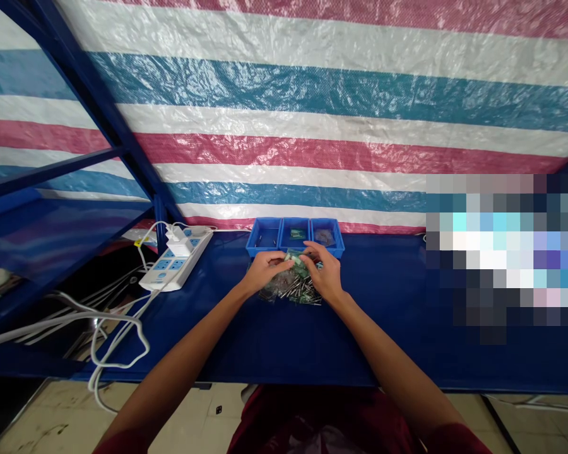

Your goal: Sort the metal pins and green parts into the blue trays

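Note:
Both hands meet over the blue table, fingers pinched on a small clear-green plastic bag (293,256). My left hand (266,271) grips its left side, and my right hand (325,272) has the right side, with the index finger raised. What is inside the bag is too small to make out. Just below the hands lies a loose pile of slim metal pieces (299,289), perhaps screws or pins. Crumpled clear plastic bags (271,290) lie at the pile's left. Behind the hands stands a blue three-compartment tray (254,234), its front edge partly hidden by my fingers.
A few slim pieces lie in the tray's left compartment, a green packet (297,234) in the middle, clear bags (324,237) in the right. A white power strip (170,268) with a plugged-in adapter and trailing cables (123,331) is on the left. A pixelated patch covers the right side.

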Tool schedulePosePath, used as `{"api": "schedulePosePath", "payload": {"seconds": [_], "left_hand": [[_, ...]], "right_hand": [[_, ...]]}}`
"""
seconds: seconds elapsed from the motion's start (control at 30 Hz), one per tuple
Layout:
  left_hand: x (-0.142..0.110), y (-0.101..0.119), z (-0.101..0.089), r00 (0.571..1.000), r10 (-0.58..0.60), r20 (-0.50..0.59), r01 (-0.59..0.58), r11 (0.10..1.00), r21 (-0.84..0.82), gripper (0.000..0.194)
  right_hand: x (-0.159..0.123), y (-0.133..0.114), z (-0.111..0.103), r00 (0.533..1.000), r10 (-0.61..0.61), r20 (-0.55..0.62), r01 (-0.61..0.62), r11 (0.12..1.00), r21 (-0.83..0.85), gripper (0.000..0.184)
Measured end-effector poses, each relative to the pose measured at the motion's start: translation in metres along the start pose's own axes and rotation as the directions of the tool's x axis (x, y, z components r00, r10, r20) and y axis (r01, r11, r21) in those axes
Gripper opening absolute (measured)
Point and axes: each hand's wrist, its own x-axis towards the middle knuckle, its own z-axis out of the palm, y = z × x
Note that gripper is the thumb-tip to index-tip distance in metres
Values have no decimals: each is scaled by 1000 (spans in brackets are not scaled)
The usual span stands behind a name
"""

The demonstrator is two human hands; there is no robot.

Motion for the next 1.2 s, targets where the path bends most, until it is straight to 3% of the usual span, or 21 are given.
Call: {"api": "schedulePosePath", "payload": {"seconds": [0.17,0.27,0.33,0.5,0.67,0.73,0.87,0.93,1.1,1.2], "left_hand": [[3,-1,-3,988,-22,-152,0,990,-144,28],[3,-1,-3,992,-51,-116,25,976,-214,55],[3,1,-2,996,-22,-89,3,979,-203,60],[3,2,-2,978,178,-111,-179,984,-5,42],[2,-1,-2,993,77,-94,-78,997,-6,35],[2,-1,-1,990,50,-129,-58,997,-59,41],[3,-1,-3,992,24,-125,-42,989,-141,37],[4,-1,-3,994,24,-106,-37,992,-119,36],[5,-2,-3,985,131,-113,-132,991,0,43],[4,-2,-2,994,67,-82,-69,997,-17,36]], "right_hand": [[1,0,-3,994,-82,69,80,997,22,36],[2,2,-2,982,-140,124,145,989,-38,35],[2,3,-1,983,-139,119,146,988,-48,29],[2,3,2,996,40,77,-42,999,27,18],[0,-2,1,953,262,151,-286,945,162,26],[-1,-3,0,967,204,150,-224,966,127,28],[1,1,0,990,-34,139,34,999,9,26],[1,3,1,990,-60,128,63,998,-17,21],[2,3,3,985,133,108,-133,991,-5,20],[1,0,2,960,249,129,-259,963,74,24]]}}
